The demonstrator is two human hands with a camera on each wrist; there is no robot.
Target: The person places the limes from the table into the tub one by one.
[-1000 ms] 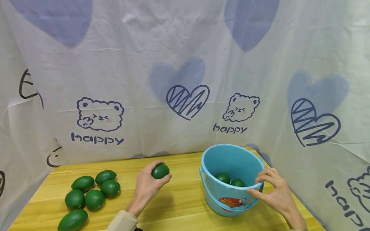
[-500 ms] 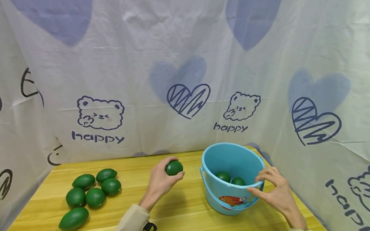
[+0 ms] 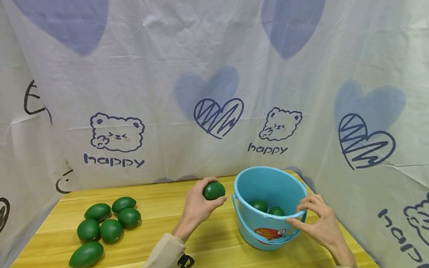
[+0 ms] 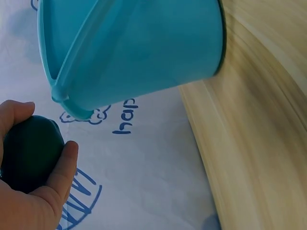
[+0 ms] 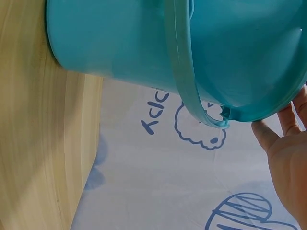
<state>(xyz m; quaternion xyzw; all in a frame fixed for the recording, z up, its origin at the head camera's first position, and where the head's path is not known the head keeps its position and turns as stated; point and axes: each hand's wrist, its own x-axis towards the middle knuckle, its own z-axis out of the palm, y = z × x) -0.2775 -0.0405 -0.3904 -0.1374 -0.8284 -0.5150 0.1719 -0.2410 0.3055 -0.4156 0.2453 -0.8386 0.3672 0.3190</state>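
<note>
My left hand [image 3: 200,205] grips a dark green oval fruit [image 3: 214,190] between thumb and fingers. It holds the fruit above the table, just left of the blue bucket [image 3: 254,229]. In the left wrist view the same fruit [image 4: 31,153] shows beside the bucket's rim. On the bucket's right side my right hand [image 3: 319,223] pinches the rim, thumb toward the front. The right wrist view has this hand [image 5: 288,153] with its fingertips at the rim. Two green fruits [image 3: 259,205] lie inside the bucket, which stands upright with its handle hanging down in front.
Several more green fruits [image 3: 111,231] lie grouped on the left of the yellow wood-grain table [image 3: 206,264]. A white cloth [image 3: 171,152] printed with hearts and bears hangs behind the table and along both sides.
My left hand has moved right with the green fruit, from mid-table to close beside the bucket. The right hand stays on the bucket's rim.
</note>
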